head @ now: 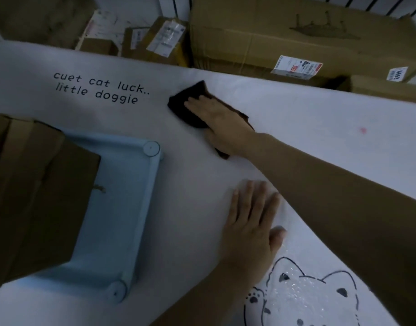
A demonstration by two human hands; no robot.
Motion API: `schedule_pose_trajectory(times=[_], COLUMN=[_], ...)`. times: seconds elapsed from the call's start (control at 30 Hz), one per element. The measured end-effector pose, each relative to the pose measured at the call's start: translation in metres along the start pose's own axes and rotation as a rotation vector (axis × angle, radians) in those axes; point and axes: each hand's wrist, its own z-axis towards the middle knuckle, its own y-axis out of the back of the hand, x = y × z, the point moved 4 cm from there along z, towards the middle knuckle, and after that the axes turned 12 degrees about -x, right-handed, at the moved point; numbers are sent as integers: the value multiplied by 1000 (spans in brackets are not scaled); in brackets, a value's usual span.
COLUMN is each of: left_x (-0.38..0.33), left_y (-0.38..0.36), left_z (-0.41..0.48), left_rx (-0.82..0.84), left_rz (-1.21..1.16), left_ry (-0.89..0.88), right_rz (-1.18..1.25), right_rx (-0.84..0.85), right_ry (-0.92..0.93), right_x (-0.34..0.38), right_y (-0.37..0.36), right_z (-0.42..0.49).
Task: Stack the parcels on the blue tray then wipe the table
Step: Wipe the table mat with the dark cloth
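Note:
Brown cardboard parcels (37, 184) are stacked on the blue tray (153, 175) at the left of the table; the tray's right rim and two round corner posts show. My right hand (221, 121) reaches across and presses a dark brown cloth (188, 104) flat on the white table cover (190, 184), just right of the printed words. My left hand (251, 222) lies palm down on the cover, fingers spread and holding nothing, right of the tray and below my right forearm.
The cover carries printed text (101, 89) at the far left and a cat drawing (306, 300) at the near edge. A small pink mark (363, 130) shows at the right. Large labelled cardboard boxes (284, 36) stand behind the table's far edge.

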Motion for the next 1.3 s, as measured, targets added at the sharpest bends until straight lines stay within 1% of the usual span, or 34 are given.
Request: schedule_pose_trajectory(times=[0.1,0.17,0.2,0.27,0.33,0.4,0.43,0.47,0.5,0.6,0.67,0.73,0.8,0.87,0.9,0.93,0.97,1.03,1.1,1.13,1.17,1.2,1.23,1.27,1.3], left_x=[4,11,16,32,52,67,73,76,77,76,74,73,73,70,67,65,64,65,65,66,65,64,64,64,62], left_y=[4,12,18,34,49,58,60,61,62,69,73,72,69,61,55,49,44,38,38,38,39,40,42,43,44], left_z=[1,-1,-5,-20,-39,-58,-64,-68,-69,-65,-61,-61,-62,-62,-62,-63,-63,-66,-66,-66,-65,-64,-63,-61,-61], left_rx=[23,26,18,9,14,8,3,-6,-33,-179,-239,-238,-195,-105,-45,6,40,59,57,49,33,10,-12,-30,-53], left_rz=[-62,-152,-160,-98,-23,20,-9,-82,-173,-374,-444,-439,-353,-215,-139,-63,0,83,128,129,113,82,41,-9,-65], left_ry=[13,9,8,85,247,376,435,497,555,703,776,821,787,643,549,464,404,373,371,369,375,396,429,469,511], right_rz=[30,21,1,-37,-60,-70,-80,-88,-105,-79,-30,23,62,46,17,-13,-45,-139,-178,-191,-198,-199,-194,-189,-181], right_rx=[73,85,82,32,-50,-36,-11,3,4,-68,-29,13,84,147,148,132,84,-71,-255,-312,-328,-324,-314,-305,-306], right_ry=[146,176,173,110,-65,-211,-226,-206,-144,100,162,202,260,330,350,333,265,-6,-343,-493,-620,-690,-674,-588,-456], right_x=[5,-3,-8,-13,-12,-1,8,19,32,70,95,113,120,111,98,79,57,2,-44,-58,-65,-65,-55,-40,-18], right_y=[3,10,12,14,13,9,4,-1,-7,-20,-24,-21,-19,-13,-7,0,12,38,69,80,83,79,71,59,44], right_z=[-48,-73,-81,-83,-68,-53,-49,-49,-54,-101,-148,-200,-250,-282,-290,-292,-287,-269,-246,-232,-217,-201,-186,-173,-168])
